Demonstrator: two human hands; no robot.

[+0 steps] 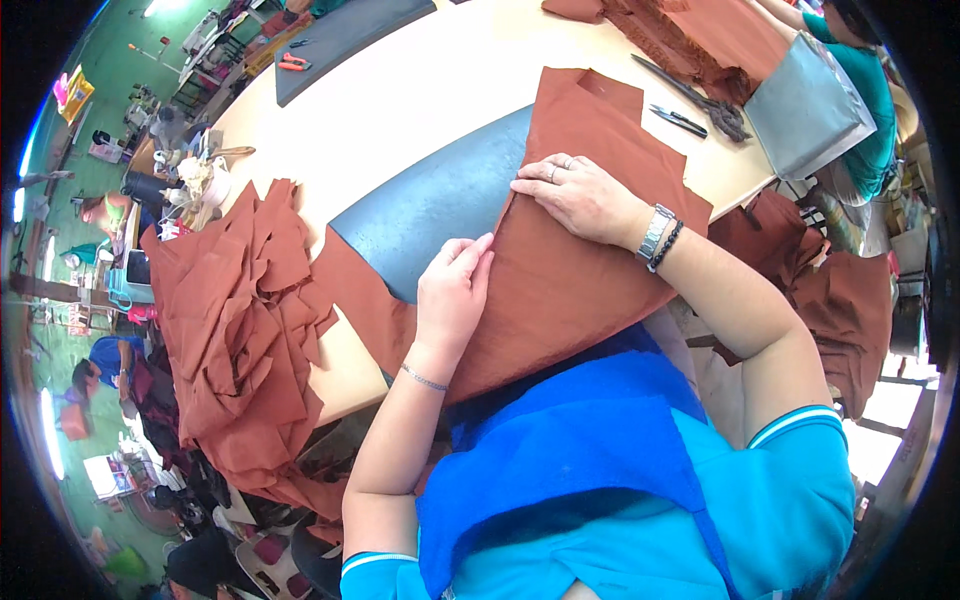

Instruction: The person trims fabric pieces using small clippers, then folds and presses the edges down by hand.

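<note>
My left hand is closed in a pinch on the edge of a rust-brown fabric piece spread in front of me. Higher up along that edge, my right hand, with a ring and wristbands, grips the fabric with bent fingers pressed together. Beside the edge lies a smooth dark blue-grey board, its lower left corner overlapped by more rust cloth.
Heaped rust cloth covers the pale table's left part. Shears, snips, a grey metal slab and orange pliers on a dark mat lie toward the back. A co-worker in teal stands at right.
</note>
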